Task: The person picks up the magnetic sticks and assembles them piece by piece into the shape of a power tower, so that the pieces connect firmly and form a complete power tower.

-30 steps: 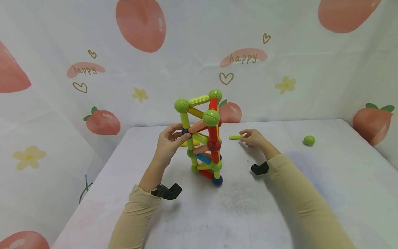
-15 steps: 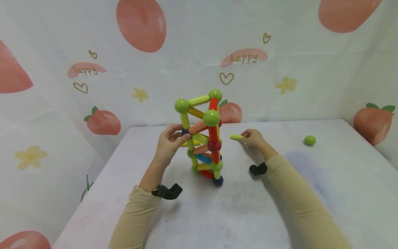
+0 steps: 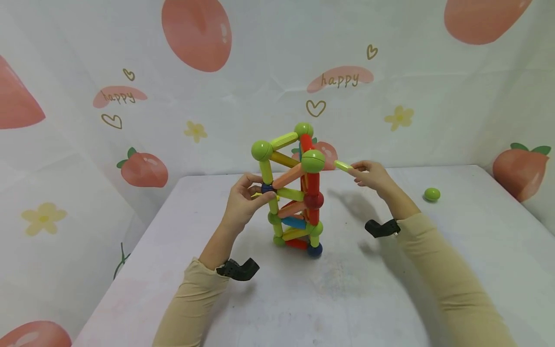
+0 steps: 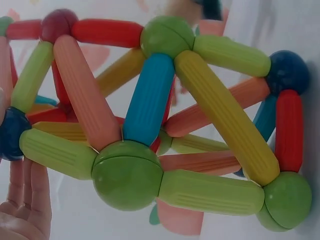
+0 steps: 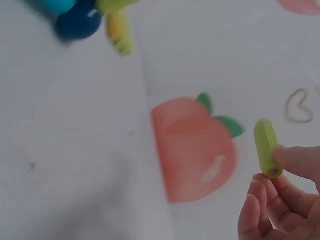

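A tall tower of magnetic rods and balls stands upright on the table, in red, blue, orange, yellow and green. My left hand pinches a dark blue ball on its left side, between thumb and fingers. To the right of the tower's top, my right hand holds a short yellow-green magnetic rod up off the table. The right wrist view shows that rod between thumb and fingertips, one end facing the camera. In the left wrist view the tower's green ball joins several rods.
A loose green ball lies on the white table at the far right. Behind the tower, yellow and yellow-green rods lie on the table, mostly hidden from the head view. A printed cloth hangs along the back.
My right hand has picked the yellow-green rod up off the table and raised it. The tower and my left hand have shifted slightly right, the tower leaning a little differently.
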Demonstrator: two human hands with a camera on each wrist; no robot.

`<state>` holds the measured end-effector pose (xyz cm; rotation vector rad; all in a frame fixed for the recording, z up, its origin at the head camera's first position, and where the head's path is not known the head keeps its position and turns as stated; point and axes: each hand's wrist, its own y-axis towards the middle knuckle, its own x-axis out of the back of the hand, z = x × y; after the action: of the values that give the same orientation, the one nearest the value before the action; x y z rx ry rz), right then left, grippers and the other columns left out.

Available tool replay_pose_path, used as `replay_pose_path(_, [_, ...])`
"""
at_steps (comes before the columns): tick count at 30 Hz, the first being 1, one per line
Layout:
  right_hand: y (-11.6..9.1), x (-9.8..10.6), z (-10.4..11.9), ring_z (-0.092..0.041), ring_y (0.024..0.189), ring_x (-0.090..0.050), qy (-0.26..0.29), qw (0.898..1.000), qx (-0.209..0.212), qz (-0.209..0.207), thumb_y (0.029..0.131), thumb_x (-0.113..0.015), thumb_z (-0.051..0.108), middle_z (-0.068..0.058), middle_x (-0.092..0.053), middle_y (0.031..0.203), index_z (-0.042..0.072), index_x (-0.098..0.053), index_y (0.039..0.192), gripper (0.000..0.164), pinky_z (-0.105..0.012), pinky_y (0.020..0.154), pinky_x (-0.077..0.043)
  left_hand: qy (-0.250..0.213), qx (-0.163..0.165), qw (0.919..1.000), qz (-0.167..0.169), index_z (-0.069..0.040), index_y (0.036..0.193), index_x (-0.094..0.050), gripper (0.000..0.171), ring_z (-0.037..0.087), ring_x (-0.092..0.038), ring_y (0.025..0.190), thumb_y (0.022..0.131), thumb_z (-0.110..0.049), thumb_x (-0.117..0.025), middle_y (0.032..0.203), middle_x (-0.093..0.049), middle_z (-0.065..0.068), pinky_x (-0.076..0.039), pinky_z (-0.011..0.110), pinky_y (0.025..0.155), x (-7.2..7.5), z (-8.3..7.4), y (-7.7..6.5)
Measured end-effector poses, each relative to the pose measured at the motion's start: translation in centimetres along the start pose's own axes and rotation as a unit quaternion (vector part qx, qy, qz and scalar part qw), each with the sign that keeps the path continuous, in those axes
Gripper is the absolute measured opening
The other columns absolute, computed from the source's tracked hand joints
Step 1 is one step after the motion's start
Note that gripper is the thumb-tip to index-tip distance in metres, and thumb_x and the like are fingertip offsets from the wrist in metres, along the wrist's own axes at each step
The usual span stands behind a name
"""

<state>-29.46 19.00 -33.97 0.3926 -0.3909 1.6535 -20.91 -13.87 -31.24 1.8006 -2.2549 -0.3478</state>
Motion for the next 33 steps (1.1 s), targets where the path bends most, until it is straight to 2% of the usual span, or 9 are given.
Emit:
replay_pose_path(2, [-0.7, 0.6, 1.0, -0.026, 0.095, -0.06, 0.016, 1.0, 0.02, -0.011, 0.09, -0.057, 0.041, -0.015, -0.054, 0.113, -0.002, -0.051, 0.124, 0.055, -0.016, 0.071, -0.051, 0.008, 0.002, 1.0, 0.002, -0.021, 0.095, -0.056, 0.028, 0.001, -0.06, 0.079, 0.08, -0.002, -0.069, 0.099, -0.056, -0.008, -0.053, 0.017, 0.076, -0.4, 0.0, 0.1])
replay_pose_path(7, [-3.0, 2.0, 4.2, -0.004, 0.082, -0.056, 0.034, 0.996, 0.077, -0.041, 0.092, -0.054, 0.038, 0.001, -0.053, 0.105, -0.003, -0.047, 0.127, 0.054, -0.012, 0.07, -0.05, 0.021, 0.007, 0.9997, 0.008, -0.008, 0.099, -0.053, 0.028, 0.001, -0.06, 0.078, 0.079, -0.004, -0.071, 0.1, -0.055, -0.006, -0.053, 0.017, 0.072, -1.8, 0.2, 0.3])
replay_pose_path(11, [-5.2, 2.7, 6.9, -0.001, 0.074, -0.055, 0.097, 0.984, 0.129, -0.078, 0.093, -0.056, 0.029, 0.01, -0.053, 0.097, 0.007, -0.054, 0.117, 0.033, -0.011, 0.068, -0.05, 0.038, -0.002, 0.9992, 0.016, 0.0, 0.103, -0.05, 0.034, 0.004, -0.06, 0.078, 0.079, -0.006, -0.072, 0.098, -0.055, -0.004, -0.052, 0.018, 0.07, -3.1, 0.4, 0.6])
replay_pose_path(14, [-6.7, 3.0, 8.4, -0.005, 0.07, -0.055, 0.183, 0.961, 0.188, -0.093, 0.091, -0.059, 0.019, 0.006, -0.055, 0.093, 0.012, -0.059, 0.107, 0.017, -0.012, 0.067, -0.051, 0.042, -0.014, 0.9988, 0.022, 0.0, 0.103, -0.049, 0.037, 0.006, -0.059, 0.077, 0.078, -0.011, -0.075, 0.097, -0.054, -0.002, -0.052, 0.019, 0.068, -4.2, 0.6, 0.6])
replay_pose_path(18, [-8.9, 2.9, 10.3, -0.009, 0.07, -0.056, 0.256, 0.922, 0.274, -0.099, 0.089, -0.059, 0.008, -0.001, -0.056, 0.092, 0.01, -0.063, 0.102, 0.013, -0.013, 0.068, -0.051, 0.038, -0.042, 0.998, 0.028, 0.0, 0.1, -0.049, 0.057, 0.006, -0.059, 0.076, 0.073, -0.041, -0.077, 0.096, -0.053, 0.0, -0.052, 0.02, 0.068, -5.6, 0.8, 0.7])
replay_pose_path(22, [-10.9, 2.2, 11.9, -0.013, 0.08, -0.056, 0.207, 0.91, 0.335, -0.127, 0.088, -0.058, 0.001, -0.002, -0.058, 0.095, 0.011, -0.065, 0.101, 0.018, -0.012, 0.072, -0.051, 0.044, -0.078, 0.9957, 0.022, 0.001, 0.098, -0.047, 0.076, 0.005, -0.058, 0.074, 0.064, -0.063, -0.071, 0.096, -0.052, 0.006, -0.052, 0.019, 0.068, -7.0, 0.9, 0.5])
replay_pose_path(27, [-12.1, 1.3, 12.5, -0.015, 0.094, -0.052, 0.08, 0.901, 0.397, -0.157, 0.083, -0.059, -0.008, 0.006, -0.059, 0.099, 0.001, -0.066, 0.102, 0.022, -0.014, 0.084, -0.047, 0.05, -0.097, 0.9939, 0.015, 0.002, 0.097, -0.046, 0.074, 0.004, -0.057, 0.074, 0.067, -0.063, -0.069, 0.097, -0.051, 0.015, -0.052, 0.018, 0.068, -8.1, 0.8, 0.2])
replay_pose_path(30, [-12.4, 1.2, 12.6, -0.011, 0.097, -0.049, 0.015, 0.899, 0.402, -0.172, 0.08, -0.061, -0.01, 0.015, -0.055, 0.1, -0.006, -0.063, 0.101, 0.022, -0.014, 0.086, -0.044, 0.054, -0.102, 0.9933, 0.012, 0.002, 0.096, -0.046, 0.075, 0.005, -0.056, 0.074, 0.067, -0.064, -0.067, 0.097, -0.051, 0.017, -0.052, 0.017, 0.068, -8.4, 0.8, 0.1])
replay_pose_path(33, [-12.7, 1.1, 12.4, -0.007, 0.098, -0.048, -0.033, 0.9, 0.394, -0.187, 0.078, -0.064, -0.009, 0.022, -0.051, 0.101, -0.005, -0.064, 0.1, 0.022, -0.012, 0.085, -0.042, 0.055, -0.102, 0.9931, 0.01, 0.002, 0.096, -0.046, 0.077, 0.006, -0.055, 0.075, 0.066, -0.065, -0.067, 0.097, -0.051, 0.017, -0.051, 0.017, 0.068, -8.5, 0.7, 0.0])
